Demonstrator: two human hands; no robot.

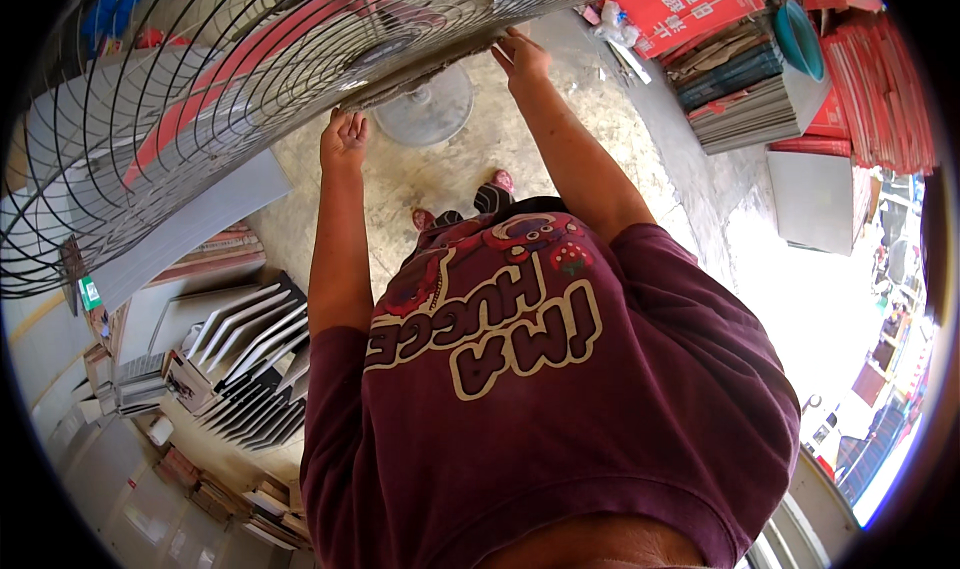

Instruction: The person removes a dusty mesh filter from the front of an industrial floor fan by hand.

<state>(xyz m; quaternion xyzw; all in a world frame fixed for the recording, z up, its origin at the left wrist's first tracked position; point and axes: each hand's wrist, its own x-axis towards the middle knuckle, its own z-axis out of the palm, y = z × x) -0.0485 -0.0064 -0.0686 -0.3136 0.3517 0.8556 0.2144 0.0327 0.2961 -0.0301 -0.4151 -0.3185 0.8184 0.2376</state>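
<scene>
A long, thin grey-brown board (425,73) is seen almost edge-on, with a ragged-looking near edge. My left hand (345,139) grips its left end, fingers curled at the edge. At the other end, my right hand (525,59) holds the board with fingers bent over it; some fingertips are hidden. Both arms reach forward. Just beyond the board, the black wire guard of a large fan (215,99) fills the upper left and hides part of what lies behind. The fan's round grey base (430,114) rests on the floor below the board.
Stacked white and black panels (240,339) stand on the left, near a large grey sheet (195,224). At the right are stacks of red packages (875,94), grey boards (745,109) and a teal basin (797,41). A red box (690,9) sits far right.
</scene>
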